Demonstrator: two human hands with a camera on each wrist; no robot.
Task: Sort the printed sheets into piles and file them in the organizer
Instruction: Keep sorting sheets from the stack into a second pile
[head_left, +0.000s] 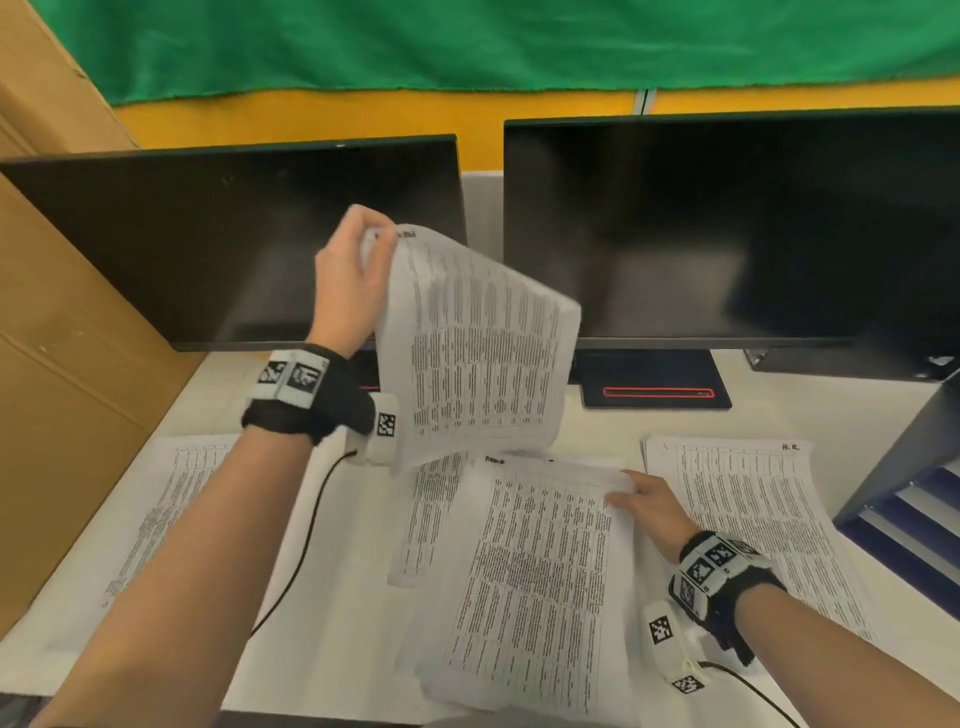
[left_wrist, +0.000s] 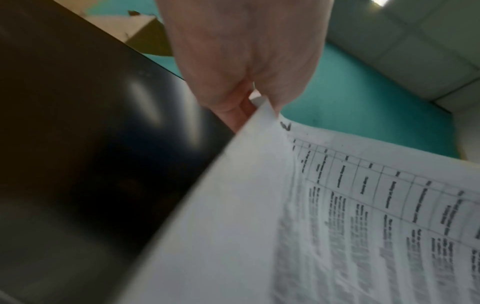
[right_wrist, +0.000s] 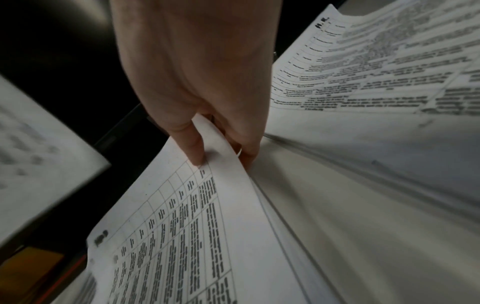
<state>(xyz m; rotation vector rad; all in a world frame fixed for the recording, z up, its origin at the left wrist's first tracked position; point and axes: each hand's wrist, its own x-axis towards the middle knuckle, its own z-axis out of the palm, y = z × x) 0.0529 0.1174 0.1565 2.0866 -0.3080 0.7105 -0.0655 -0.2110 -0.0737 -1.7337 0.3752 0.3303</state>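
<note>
Sorting's underway: my left hand (head_left: 349, 275) pinches one sheet (head_left: 478, 343) by its top corner, up high so I can read its label. My right hand (head_left: 649, 501) pinches the middle pile's (head_left: 540, 571) far corner, steadying it. Organizer (head_left: 904, 499) waits far right, beside the right pile (head_left: 748, 499).

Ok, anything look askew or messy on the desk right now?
Yes. The middle stack lies skewed, its sheets fanned out at the near edge, and another sheet pokes out crooked beneath it. The right pile looks squared.
</note>
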